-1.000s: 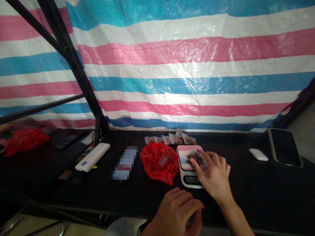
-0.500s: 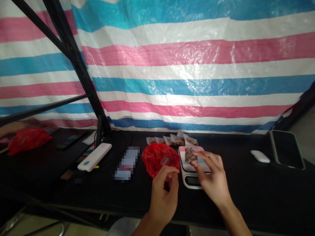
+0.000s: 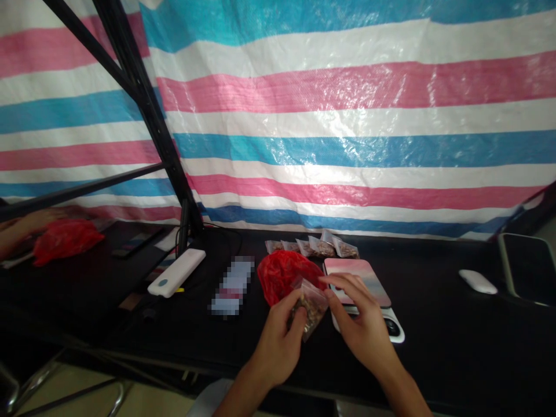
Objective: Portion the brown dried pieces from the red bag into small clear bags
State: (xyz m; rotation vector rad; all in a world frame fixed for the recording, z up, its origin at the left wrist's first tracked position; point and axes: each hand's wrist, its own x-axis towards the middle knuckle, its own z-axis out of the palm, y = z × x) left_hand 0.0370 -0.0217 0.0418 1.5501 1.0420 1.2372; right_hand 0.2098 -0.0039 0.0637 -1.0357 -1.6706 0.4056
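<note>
My left hand [image 3: 282,339] pinches a small clear zip bag [image 3: 313,310] of brown dried bits between thumb and fingers, above the table's front part. Close to the bag's upper right edge is my right hand [image 3: 362,324], its thumb and index fingertip a little apart; whether the thumb touches the plastic I cannot tell. A digital kitchen scale [image 3: 358,275] with a pink and blue plate lies partly under my right hand. Just behind my left hand and the bag sits a crumpled red plastic bag [image 3: 278,275]. Several filled zip bags [image 3: 321,247] lie in a row behind it.
Left of the red bag are a blurred-out phone [image 3: 234,286] and a white power bank [image 3: 177,273]. On the right lie a white mouse-like case [image 3: 478,281] and a dark tablet [image 3: 530,269]. At far left, another person's hand [image 3: 32,226] is beside another red bag [image 3: 67,240].
The small zip bag has gone from my right hand, over the scale, to my left hand in front of the red bag. The scale has turned and its plate is uncovered.
</note>
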